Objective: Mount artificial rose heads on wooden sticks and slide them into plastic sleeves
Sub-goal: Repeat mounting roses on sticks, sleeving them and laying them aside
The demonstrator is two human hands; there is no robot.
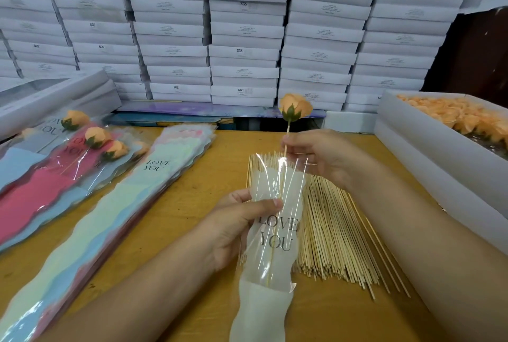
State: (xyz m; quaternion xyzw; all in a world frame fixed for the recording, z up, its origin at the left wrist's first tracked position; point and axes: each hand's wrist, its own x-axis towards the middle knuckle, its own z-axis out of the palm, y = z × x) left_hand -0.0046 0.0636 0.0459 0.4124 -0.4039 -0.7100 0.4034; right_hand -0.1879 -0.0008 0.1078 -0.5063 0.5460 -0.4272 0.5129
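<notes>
An orange rose head (296, 107) with a green base sits on top of a thin wooden stick (287, 132). My right hand (321, 156) pinches that stick just below the flower. The stick's lower part runs down inside a clear and white plastic sleeve (275, 234) printed "LOVE YOU". My left hand (236, 226) grips the sleeve by its left edge, thumb on the front. The sleeve hangs above a pile of loose wooden sticks (332, 223) on the wooden table (220, 165).
Finished sleeved roses (82, 146) lie at the left. A stack of flat pastel sleeves (132, 204) lies beside them. A white box of orange rose heads (464, 119) stands at the right. White cartons (247, 31) are stacked along the back.
</notes>
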